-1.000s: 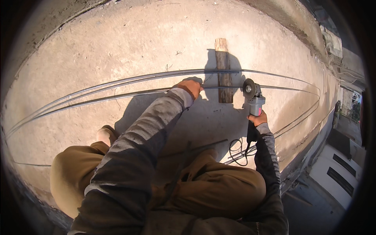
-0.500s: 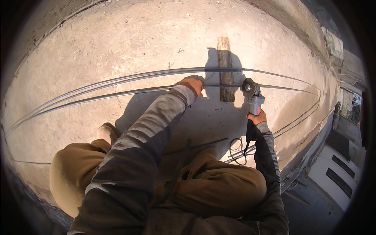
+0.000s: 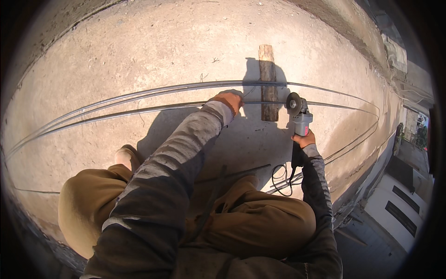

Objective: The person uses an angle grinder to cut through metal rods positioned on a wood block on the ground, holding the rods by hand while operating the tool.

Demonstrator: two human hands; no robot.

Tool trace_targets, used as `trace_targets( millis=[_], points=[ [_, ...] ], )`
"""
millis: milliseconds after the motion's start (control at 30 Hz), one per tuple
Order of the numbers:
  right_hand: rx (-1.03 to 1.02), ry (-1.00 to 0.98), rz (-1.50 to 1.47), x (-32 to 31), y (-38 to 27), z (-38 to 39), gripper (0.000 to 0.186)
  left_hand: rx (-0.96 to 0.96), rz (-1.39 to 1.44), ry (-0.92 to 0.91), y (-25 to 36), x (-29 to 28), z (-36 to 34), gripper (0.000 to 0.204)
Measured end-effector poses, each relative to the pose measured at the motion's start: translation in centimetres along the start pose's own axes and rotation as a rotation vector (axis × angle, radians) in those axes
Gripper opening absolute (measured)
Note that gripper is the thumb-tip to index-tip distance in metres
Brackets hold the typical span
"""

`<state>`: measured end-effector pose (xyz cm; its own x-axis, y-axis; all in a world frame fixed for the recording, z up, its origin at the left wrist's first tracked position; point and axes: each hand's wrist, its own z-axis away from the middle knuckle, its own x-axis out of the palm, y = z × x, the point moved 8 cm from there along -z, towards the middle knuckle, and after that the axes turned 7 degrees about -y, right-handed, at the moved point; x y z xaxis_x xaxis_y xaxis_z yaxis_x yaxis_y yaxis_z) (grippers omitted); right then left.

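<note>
My right hand (image 3: pixel 305 139) is wrapped round the body of a grey and black angle grinder (image 3: pixel 302 122). Its round disc (image 3: pixel 293 103) is at the nearest metal rod (image 3: pixel 260 102), just right of a wooden block; whether the two touch is hard to tell. My left hand (image 3: pixel 229 99) is closed round that same rod, left of the block. The wooden block (image 3: pixel 268 67) lies on the ground under the rods, pointing away from me. Beyond the near rod, a bundle of long metal rods (image 3: pixel 200 85) runs across the block.
The grinder's black cord (image 3: pixel 291 179) loops near my right forearm. Short dark bars (image 3: pixel 251 170) lie by my feet. On the right the long rods bend back toward me. A concrete floor (image 3: pixel 153 56) spreads beyond them, and a white slotted object (image 3: pixel 395 207) stands at the far right.
Almost nothing differs. Both hands, the grinder and the rods keep nearly the same places, with only a very slight shift of the view.
</note>
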<state>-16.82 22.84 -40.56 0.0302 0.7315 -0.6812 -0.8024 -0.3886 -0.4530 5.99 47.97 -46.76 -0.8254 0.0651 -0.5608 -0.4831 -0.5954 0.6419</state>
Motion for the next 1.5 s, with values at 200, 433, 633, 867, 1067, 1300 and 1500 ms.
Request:
trace_targets(
  millis=[200,433,633,867,1067,1300,1500],
  points=[
    [0.012,0.003,0.017,0.1,0.1,-0.2,0.044,0.026,-0.026,0.009,0.1,0.1,0.1,0.032],
    [0.037,0.012,0.076,0.1,-0.6,0.1,0.045,-0.027,-0.006,-0.014,-0.2,0.0,0.2,0.034],
    [0.04,0.008,0.053,0.3,-0.8,0.3,0.043,-0.015,-0.007,-0.008,0.1,-0.2,0.3,0.035],
    [0.052,0.032,0.072,0.3,-0.9,0.9,0.044,-0.007,0.009,-0.014,0.0,-0.1,0.3,0.035],
    [0.024,0.03,0.083,0.2,-1.6,0.8,0.043,-0.017,-0.008,-0.008,0.1,-0.2,0.4,0.033],
    [0.026,0.026,0.068,0.3,-1.2,-0.3,0.041,0.002,-0.022,0.014,0.1,-0.1,0.3,0.032],
    [0.053,0.034,0.089,0.3,-1.6,0.5,0.042,-0.006,-0.018,0.008,0.0,-0.2,0.5,0.028]
  ],
)
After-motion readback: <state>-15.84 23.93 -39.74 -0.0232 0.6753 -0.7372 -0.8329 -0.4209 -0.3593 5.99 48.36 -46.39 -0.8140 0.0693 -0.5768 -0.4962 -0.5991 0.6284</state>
